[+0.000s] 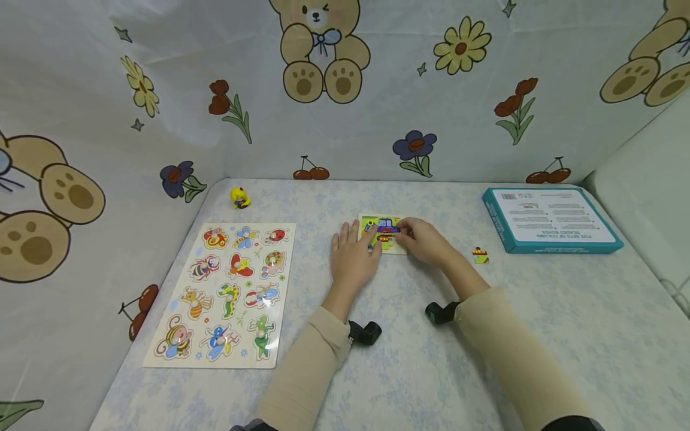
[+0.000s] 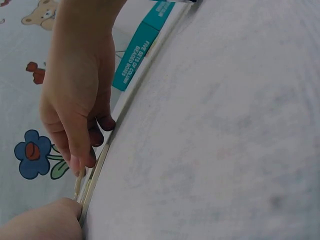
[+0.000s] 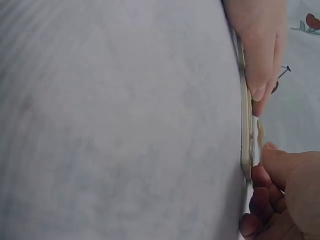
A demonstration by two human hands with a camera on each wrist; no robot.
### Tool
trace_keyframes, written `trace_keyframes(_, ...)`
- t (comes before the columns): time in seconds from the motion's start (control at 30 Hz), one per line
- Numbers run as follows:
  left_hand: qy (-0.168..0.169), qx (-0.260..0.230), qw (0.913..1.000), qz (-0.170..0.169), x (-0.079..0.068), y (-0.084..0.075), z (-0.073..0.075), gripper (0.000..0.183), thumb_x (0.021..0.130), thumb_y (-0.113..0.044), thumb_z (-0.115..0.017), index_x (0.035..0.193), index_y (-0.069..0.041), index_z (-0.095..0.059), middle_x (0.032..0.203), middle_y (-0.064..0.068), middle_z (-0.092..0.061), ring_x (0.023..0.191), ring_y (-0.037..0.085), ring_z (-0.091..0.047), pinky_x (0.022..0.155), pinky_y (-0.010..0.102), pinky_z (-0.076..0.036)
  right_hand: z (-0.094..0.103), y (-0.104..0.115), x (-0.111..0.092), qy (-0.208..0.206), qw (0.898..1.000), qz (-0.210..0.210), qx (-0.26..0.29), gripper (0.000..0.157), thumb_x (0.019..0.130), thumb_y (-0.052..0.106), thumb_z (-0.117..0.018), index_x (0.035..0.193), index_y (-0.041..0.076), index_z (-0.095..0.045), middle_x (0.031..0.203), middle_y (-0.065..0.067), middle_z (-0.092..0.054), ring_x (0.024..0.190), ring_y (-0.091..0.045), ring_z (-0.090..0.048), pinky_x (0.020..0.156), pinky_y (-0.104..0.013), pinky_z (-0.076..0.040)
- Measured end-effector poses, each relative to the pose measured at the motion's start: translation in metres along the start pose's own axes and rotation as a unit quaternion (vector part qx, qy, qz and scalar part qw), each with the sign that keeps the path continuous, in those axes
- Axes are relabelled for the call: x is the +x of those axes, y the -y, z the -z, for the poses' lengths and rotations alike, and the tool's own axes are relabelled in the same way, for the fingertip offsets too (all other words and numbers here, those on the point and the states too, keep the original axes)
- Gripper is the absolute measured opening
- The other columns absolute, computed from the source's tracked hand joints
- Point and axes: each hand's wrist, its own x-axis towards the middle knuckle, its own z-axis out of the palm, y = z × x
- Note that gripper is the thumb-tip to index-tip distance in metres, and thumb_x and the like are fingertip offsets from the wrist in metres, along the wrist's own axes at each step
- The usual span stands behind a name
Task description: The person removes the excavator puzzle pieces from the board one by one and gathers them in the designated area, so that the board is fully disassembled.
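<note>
filling puzzle (image 1: 378, 216): nearly done, seemingly
left hand (image 1: 353, 256): rested, straight-fingered, on it
right hand (image 1: 426, 240): piece (image 3: 261, 131) pinched
loose piece (image 1: 480, 256): unplaced, puzzle's three o'clock

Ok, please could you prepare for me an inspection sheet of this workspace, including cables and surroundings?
Surface: pale, blue-mottled table.
Job's things: small puzzle board before the hands; held piece; loose piece lying to the right.
Clutter: insect-picture board at left, yellow toy behind it, teal box at back right.
Hands: left hand rests on the puzzle board; right hand pinches the held piece.
Cables: pale cord-like shape, far right; unclear.
Surroundings: cloth backdrop printed with bears, flowers, cherries.
</note>
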Motion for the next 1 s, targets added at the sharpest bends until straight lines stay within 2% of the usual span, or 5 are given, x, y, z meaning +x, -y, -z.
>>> trace_keyframes(0.17,0.003,0.0,1.0,0.003,0.0,-0.001,-0.001,0.05,0.103,-0.054,-0.036,0.151,-0.042,-0.038,0.166,0.004,-0.023,0.156,0.028,-0.012,0.126,0.052,-0.008,0.011,-0.003,-0.009,0.004,1.0,-0.016,-0.001,0.041,0.104,0.027,-0.052,0.138,0.005,-0.048,0.116,-0.013,-0.061,0.103,-0.026,-0.056,0.092,-0.043,-0.05)
trace_keyframes(0.33,0.005,-0.006,1.0,0.002,-0.001,-0.001,-0.001,0.05,0.103,-0.053,-0.037,0.151,-0.041,-0.038,0.166,0.004,-0.022,0.156,0.028,-0.012,0.126,0.053,-0.008,0.033,-0.019,-0.021,-0.007,0.998,-0.055,0.009,0.042,0.103,0.029,-0.054,0.14,0.01,-0.046,0.116,-0.012,-0.058,0.101,-0.026,-0.053,0.082,-0.035,-0.049)
trace_keyframes(0.63,0.004,-0.009,1.0,0.0,-0.002,0.0,0.001,0.051,0.103,-0.053,-0.036,0.152,-0.04,-0.038,0.166,0.005,-0.022,0.156,0.03,-0.011,0.126,0.053,-0.007,0.077,-0.066,-0.047,-0.009,0.995,-0.1,-0.028,0.046,0.105,0.025,-0.047,0.144,0.001,-0.039,0.126,-0.022,-0.051,0.101,-0.032,-0.053,0.074,-0.035,-0.049)
trace_keyframes(0.83,0.003,-0.009,1.0,0.002,-0.002,0.0,0.001,0.051,0.103,-0.052,-0.037,0.152,-0.04,-0.038,0.166,0.006,-0.022,0.156,0.03,-0.011,0.126,0.053,-0.007,0.083,-0.076,-0.05,0.007,0.988,-0.142,-0.053,0.046,0.106,0.019,-0.044,0.144,-0.004,-0.035,0.132,-0.03,-0.049,0.104,-0.035,-0.054,0.081,-0.044,-0.053)
trace_keyframes(1.0,0.004,-0.004,1.0,0.001,-0.002,-0.001,0.0,0.05,0.103,-0.052,-0.037,0.152,-0.04,-0.038,0.167,0.005,-0.021,0.156,0.029,-0.011,0.126,0.053,-0.007,0.083,-0.078,-0.048,0.014,0.984,-0.164,-0.071,0.044,0.106,0.016,-0.04,0.144,-0.006,-0.034,0.126,-0.029,-0.053,0.095,-0.032,-0.056,0.069,-0.035,-0.051)
